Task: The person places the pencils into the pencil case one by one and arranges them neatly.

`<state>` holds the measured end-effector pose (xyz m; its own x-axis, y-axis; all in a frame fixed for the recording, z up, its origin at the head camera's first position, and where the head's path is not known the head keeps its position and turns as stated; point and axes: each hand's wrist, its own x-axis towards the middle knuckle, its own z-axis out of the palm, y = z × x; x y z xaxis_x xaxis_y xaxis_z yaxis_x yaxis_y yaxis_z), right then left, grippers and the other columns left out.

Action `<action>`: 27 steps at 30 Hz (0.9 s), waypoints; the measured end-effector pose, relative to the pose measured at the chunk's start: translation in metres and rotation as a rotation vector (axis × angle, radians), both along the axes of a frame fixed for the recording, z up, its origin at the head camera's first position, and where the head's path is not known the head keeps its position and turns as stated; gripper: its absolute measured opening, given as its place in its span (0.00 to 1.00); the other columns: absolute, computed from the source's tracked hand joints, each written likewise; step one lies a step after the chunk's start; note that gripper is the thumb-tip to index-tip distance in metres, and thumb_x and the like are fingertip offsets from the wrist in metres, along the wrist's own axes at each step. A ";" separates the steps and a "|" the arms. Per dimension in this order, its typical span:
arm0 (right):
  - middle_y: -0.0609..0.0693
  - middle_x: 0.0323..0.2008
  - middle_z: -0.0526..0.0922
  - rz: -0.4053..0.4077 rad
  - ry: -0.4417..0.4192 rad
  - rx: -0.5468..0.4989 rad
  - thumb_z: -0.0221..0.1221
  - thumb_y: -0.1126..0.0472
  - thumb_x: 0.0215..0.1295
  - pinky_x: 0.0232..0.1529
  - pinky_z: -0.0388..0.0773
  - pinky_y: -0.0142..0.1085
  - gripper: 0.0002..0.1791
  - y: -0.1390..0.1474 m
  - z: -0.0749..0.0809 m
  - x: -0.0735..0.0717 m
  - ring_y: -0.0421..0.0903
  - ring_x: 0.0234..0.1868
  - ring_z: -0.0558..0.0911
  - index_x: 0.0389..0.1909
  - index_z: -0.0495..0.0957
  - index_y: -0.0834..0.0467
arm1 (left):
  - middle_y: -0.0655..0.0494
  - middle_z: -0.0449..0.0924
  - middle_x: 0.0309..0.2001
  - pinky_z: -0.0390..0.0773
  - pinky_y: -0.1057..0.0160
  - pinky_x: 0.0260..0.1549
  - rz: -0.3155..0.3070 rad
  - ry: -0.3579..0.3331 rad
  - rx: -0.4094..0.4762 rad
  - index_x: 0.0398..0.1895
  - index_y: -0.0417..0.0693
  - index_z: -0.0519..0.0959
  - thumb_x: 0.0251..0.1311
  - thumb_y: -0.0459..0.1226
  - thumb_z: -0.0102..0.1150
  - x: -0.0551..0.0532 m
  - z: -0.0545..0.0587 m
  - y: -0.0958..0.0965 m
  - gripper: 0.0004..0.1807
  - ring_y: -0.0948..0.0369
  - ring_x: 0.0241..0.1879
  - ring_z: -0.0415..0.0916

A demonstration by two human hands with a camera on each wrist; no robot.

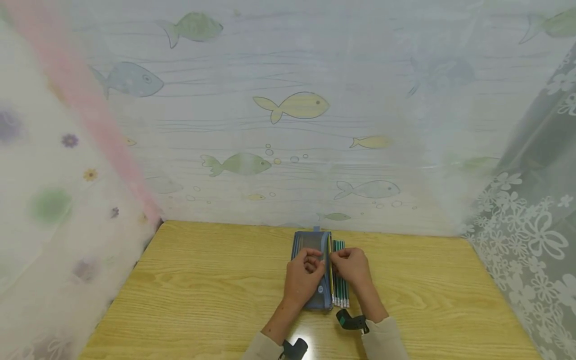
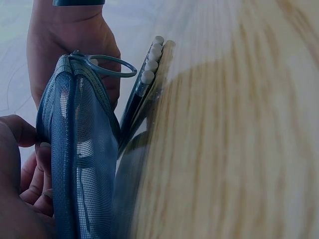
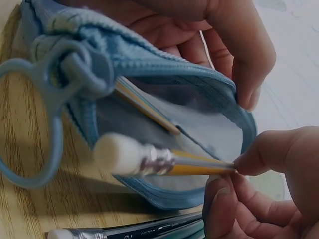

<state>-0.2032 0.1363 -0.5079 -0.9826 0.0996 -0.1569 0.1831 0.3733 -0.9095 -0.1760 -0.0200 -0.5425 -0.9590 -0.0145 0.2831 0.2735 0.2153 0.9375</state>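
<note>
A blue mesh pencil case (image 1: 316, 302) with a zipper lies lengthwise on the table, its mouth held apart. My left hand (image 1: 300, 281) pinches the case's upper rim between thumb and fingers. A yellow pencil (image 3: 192, 164) with a white eraser is pinched by my right hand (image 1: 355, 266) at the case's mouth. Inside the case another yellowish pencil (image 3: 149, 108) shows. A ring-shaped zipper pull (image 3: 55, 114) hangs at the near end. Just right of the case, several dark and green pencils (image 1: 342, 290) lie side by side, partly under my right hand.
The wood-grain table (image 1: 202, 290) spreads to both sides. A fish-print curtain (image 1: 234, 125) hangs behind it, with a flower-patterned sheet (image 1: 49, 200) at left and a lace one (image 1: 531, 240) at right. Both wrists wear black camera mounts (image 1: 351, 320).
</note>
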 end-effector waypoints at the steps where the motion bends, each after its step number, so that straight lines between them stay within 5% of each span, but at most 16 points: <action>1: 0.55 0.25 0.85 -0.003 0.000 -0.006 0.63 0.63 0.69 0.28 0.84 0.38 0.12 0.000 0.000 0.000 0.44 0.25 0.83 0.35 0.86 0.69 | 0.57 0.84 0.30 0.78 0.69 0.26 0.000 -0.001 0.001 0.49 0.45 0.84 0.67 0.34 0.69 0.000 0.000 0.000 0.09 0.66 0.24 0.78; 27: 0.60 0.31 0.89 0.010 0.022 -0.064 0.64 0.64 0.70 0.31 0.87 0.43 0.10 0.001 0.001 0.002 0.52 0.28 0.89 0.40 0.84 0.70 | 0.58 0.84 0.30 0.78 0.69 0.25 0.018 0.003 -0.007 0.47 0.45 0.84 0.65 0.32 0.70 -0.002 -0.002 0.000 0.09 0.68 0.24 0.78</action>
